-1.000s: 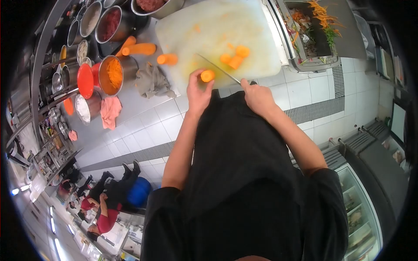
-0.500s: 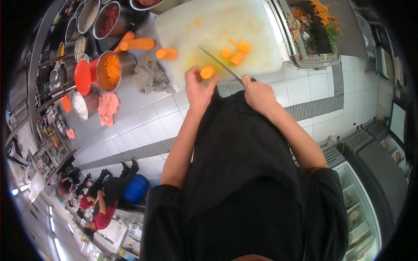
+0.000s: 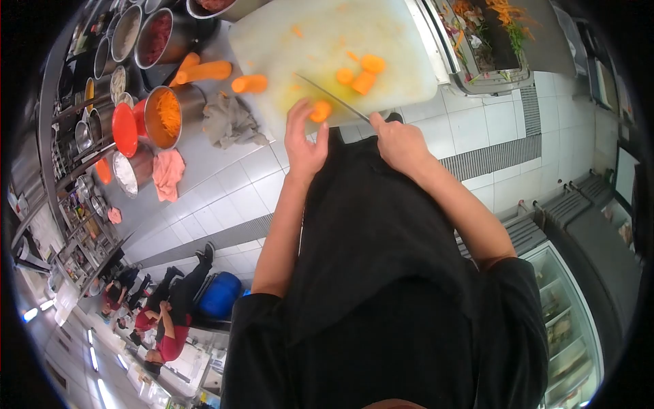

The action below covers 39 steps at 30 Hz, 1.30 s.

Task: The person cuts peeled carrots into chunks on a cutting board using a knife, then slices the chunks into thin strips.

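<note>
My right hand (image 3: 400, 144) is wrapped round the handle of a kitchen knife (image 3: 334, 95), whose blade points up and left over the white cutting board (image 3: 381, 27). Beside the blade, my left hand (image 3: 304, 141) has its thumb and fingers apart around a blurred carrot piece (image 3: 320, 111) at the board's near edge. Whether the fingertips touch that piece is hard to make out. Further right on the board lie several cut carrot pieces (image 3: 364, 82). A thicker carrot chunk (image 3: 249, 84) rests at the board's left side, with a whole peeled carrot (image 3: 206, 71) beyond it.
A grey cloth (image 3: 231, 121) lies left of the board, near a metal pot (image 3: 191, 109) of shredded carrot. Several metal bowls line the far left. At right stands a bin (image 3: 490, 83) of peelings. Other people (image 3: 174, 337) are in the lower left background.
My left hand's thumb and fingers shift slightly around the carrot piece, which now looks blurred. The knife stays in my right hand. The whole view has shifted a little.
</note>
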Motion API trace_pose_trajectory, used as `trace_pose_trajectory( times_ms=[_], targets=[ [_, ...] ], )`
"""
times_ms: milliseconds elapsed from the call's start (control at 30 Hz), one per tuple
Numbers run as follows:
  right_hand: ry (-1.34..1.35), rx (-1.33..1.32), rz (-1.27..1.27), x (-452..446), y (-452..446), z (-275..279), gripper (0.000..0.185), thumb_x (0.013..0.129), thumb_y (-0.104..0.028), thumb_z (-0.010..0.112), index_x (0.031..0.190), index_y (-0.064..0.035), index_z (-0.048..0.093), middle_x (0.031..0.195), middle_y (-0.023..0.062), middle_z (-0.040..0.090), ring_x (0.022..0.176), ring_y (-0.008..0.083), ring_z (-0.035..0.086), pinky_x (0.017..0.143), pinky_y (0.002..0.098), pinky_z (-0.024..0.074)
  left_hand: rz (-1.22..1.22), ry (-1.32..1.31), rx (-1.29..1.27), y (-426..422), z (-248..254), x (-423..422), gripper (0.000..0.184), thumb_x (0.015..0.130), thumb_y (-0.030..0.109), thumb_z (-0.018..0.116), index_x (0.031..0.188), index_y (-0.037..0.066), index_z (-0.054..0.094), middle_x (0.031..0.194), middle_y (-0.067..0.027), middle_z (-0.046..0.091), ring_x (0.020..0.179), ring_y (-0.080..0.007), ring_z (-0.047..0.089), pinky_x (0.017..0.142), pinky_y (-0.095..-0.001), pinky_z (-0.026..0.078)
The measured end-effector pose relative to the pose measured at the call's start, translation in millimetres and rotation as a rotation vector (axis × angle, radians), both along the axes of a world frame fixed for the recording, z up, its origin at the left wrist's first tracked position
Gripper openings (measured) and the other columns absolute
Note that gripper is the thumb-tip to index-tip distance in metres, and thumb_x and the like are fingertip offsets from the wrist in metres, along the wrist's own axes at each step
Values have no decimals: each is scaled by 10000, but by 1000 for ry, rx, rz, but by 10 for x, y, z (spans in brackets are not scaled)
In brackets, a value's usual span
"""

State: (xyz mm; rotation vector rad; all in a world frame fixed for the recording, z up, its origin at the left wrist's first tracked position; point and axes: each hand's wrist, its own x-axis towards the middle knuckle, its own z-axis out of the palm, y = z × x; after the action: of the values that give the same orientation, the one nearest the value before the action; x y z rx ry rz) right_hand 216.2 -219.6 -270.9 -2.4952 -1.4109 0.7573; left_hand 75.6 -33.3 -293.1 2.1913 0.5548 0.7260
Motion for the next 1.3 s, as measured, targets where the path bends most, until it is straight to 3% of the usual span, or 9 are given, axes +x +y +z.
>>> trace_pose_trajectory(
  times_ms=[333,433,500,633,733,833,900,1200,1300],
  targets=[
    [26,-58,27,-4,-80,-55,313,875,-54,601,1176,-54,515,729,152,727,682,346,744,593,458,576,52,102,-126,-93,46,25,366,832,52,816,1143,15,626,1171,-193,654,1073,-393,644,904,-434,549],
    [86,-60,-9,50,-39,16,301,878,-46,595,1165,-46,508,760,176,730,718,374,745,634,490,581,49,76,-50,-56,63,65,383,815,60,841,1132,20,630,1143,-179,653,1037,-373,646,849,-420,556],
    [123,-74,-56,65,-36,71,293,884,-40,583,1162,-38,491,791,203,731,755,394,744,673,515,582,-90,75,10,29,-64,72,488,795,118,896,1187,34,617,1140,-137,644,992,-289,636,815,-378,549],
    [143,-103,-43,51,-44,86,307,890,-41,576,1180,-35,478,813,212,732,775,400,743,686,515,582,102,160,33,-82,-64,97,534,789,125,903,1223,26,607,1191,-137,647,1012,-282,666,856,-367,562],
    [153,-32,-74,36,-49,42,258,893,-43,577,1134,-23,485,760,233,704,740,452,705,671,556,554,205,205,-187,-127,104,129,471,811,81,852,1222,21,629,1201,-172,673,1076,-362,680,938,-409,558],
    [162,-36,-62,32,-39,56,250,895,-45,580,1124,-23,482,745,231,699,725,450,701,661,556,552,133,78,-138,-67,-48,46,434,834,56,826,1224,13,640,1239,-171,673,1128,-338,682,980,-402,558],
    [141,-17,-47,12,-36,33,254,893,-49,585,1123,-28,480,738,226,699,715,442,702,647,549,553,65,44,-337,-7,-167,57,541,858,91,842,1328,-3,591,1273,-145,646,1171,-281,662,1015,-404,566],
    [33,-76,44,18,-96,120,260,906,-81,618,1125,-54,481,710,153,697,670,362,713,577,489,544,60,60,-166,23,-83,104,363,868,47,795,1200,19,648,1230,-161,680,1111,-322,676,953,-389,552],
    [-24,-92,53,29,-134,202,248,909,-90,627,1117,-66,495,671,111,666,638,322,704,543,449,532,-57,42,-323,120,-89,84,314,886,50,776,1173,23,650,1246,-171,651,1078,-338,667,930,-382,545]
  ],
)
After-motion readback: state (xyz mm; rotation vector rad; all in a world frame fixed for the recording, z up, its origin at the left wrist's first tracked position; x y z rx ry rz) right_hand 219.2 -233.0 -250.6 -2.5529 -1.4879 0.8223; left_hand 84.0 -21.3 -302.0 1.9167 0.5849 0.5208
